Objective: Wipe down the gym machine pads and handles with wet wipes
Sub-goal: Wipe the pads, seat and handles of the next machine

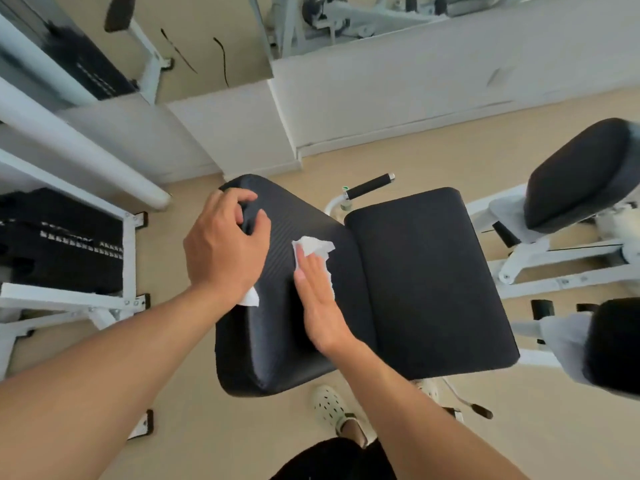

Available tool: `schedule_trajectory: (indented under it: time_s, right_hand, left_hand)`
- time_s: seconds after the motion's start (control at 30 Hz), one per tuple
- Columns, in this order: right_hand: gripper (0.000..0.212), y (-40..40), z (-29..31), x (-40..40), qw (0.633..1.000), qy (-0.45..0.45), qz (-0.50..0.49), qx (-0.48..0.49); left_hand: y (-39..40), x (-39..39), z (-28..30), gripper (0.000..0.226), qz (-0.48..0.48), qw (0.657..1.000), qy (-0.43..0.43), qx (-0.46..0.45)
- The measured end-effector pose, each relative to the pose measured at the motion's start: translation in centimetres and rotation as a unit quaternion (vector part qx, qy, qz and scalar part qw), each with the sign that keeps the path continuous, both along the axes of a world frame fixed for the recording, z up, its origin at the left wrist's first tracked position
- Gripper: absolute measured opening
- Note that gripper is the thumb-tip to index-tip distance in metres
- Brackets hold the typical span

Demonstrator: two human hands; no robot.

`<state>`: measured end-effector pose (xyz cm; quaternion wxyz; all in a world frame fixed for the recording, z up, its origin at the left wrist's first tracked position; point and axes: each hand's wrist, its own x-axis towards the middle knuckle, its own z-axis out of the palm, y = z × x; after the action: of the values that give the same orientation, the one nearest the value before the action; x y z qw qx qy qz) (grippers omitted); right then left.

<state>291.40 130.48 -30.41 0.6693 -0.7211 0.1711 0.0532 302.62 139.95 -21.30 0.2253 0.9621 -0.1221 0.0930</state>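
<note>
1. At the near edge of the scene, a foot in a pale perforated clog stands on the tan floor beside the machine.
2. Just beyond, the right hand lies flat, fingers straight, pressing a white wet wipe onto the left black pad, which is angled against the flatter right pad.
3. To its left, the left hand curls its fingers over the far left corner of that pad; a second scrap of white wipe shows beneath the wrist, though whether the hand holds it cannot be told.
4. The wipe looks thin, limp and damp; it is likely to bunch or tear if dragged by one corner, so a flat palm over its middle seems the safest hold. The pads appear firm, cushioned and ribbed, probably giving some drag.
5. Farther off, a black handle on white tubing juts past the pads, apparently untouched.
6. Far right, another black pad sits on the white frame; a weight stack stands at left.
</note>
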Motion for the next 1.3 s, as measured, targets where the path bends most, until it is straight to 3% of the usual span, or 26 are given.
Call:
schedule_trajectory:
  time_s: [0.03, 0.13, 0.27, 0.33, 0.43, 0.5, 0.57, 0.63, 0.7, 0.87, 0.97, 1.03, 1.17, 1.3]
  right_hand:
    - [0.047, 1.1, 1.8, -0.3, 0.997, -0.081, 0.006, -0.007]
    - [0.036, 1.2, 1.2, 2.5, 0.991, -0.124, 0.027, -0.052]
    - [0.046, -3.4, -5.8, 6.1, 0.998, 0.006, -0.059, -0.003]
    - [0.044, -4.4, -9.1, 4.9, 0.988, 0.111, -0.1, 0.04]
    - [0.044, -2.9, -9.0, 0.0, 0.978, 0.158, -0.128, 0.038]
    - [0.047, -0.6, -6.1, -3.4, 0.986, 0.126, -0.103, 0.028]
    - [0.053, 2.0, -1.6, -5.6, 0.999, 0.019, -0.035, -0.024]
    - [0.052, 3.2, 0.5, -5.2, 0.992, -0.101, 0.026, -0.072]
    - [0.05, 1.9, -0.1, -1.8, 0.988, -0.128, 0.036, -0.079]
    - [0.051, -4.6, -6.5, 9.2, 0.999, -0.013, -0.024, -0.044]
    - [0.071, -7.9, -11.9, 11.2, 0.991, 0.106, -0.08, 0.023]
    - [0.073, -8.5, -14.7, 9.2, 0.979, 0.165, -0.107, 0.056]
    - [0.055, -5.8, -16.1, 1.2, 0.958, 0.242, -0.139, 0.073]
    - [0.055, -0.9, -8.7, -4.7, 0.978, 0.162, -0.108, 0.078]
  left_hand:
    - [0.0, 0.0, 0.0, 0.021, 0.0, 1.0, -0.001, -0.009]
    - [0.1, 0.0, 0.0, 0.025, -0.002, 1.0, -0.005, -0.025]
    - [0.0, 0.0, 0.1, 0.024, -0.001, 0.999, -0.003, -0.034]
    - [-0.1, 0.0, 0.1, 0.023, 0.001, 1.0, -0.001, -0.031]
    - [-0.1, 0.0, 0.1, 0.023, 0.002, 1.0, 0.003, -0.027]
    - [0.0, 0.0, 0.2, 0.023, 0.006, 0.999, 0.005, -0.031]
    - [0.0, 0.0, 0.1, 0.024, 0.007, 0.999, 0.006, -0.034]
    - [0.0, -0.1, 0.1, 0.024, 0.011, 0.999, 0.003, -0.034]
    - [-0.1, -0.1, 0.1, 0.025, 0.014, 0.999, 0.002, -0.035]
    - [-0.1, 0.0, 0.0, 0.023, 0.011, 1.0, -0.001, -0.021]
    - [-0.1, 0.1, -0.2, 0.022, 0.011, 1.0, -0.014, -0.014]
    - [0.0, 0.2, -0.3, 0.022, 0.005, 1.0, -0.022, -0.015]
    - [-0.1, 0.3, -0.5, 0.021, 0.009, 0.999, -0.026, -0.027]
    - [0.0, 0.3, -0.7, 0.019, 0.018, 0.999, -0.024, -0.038]
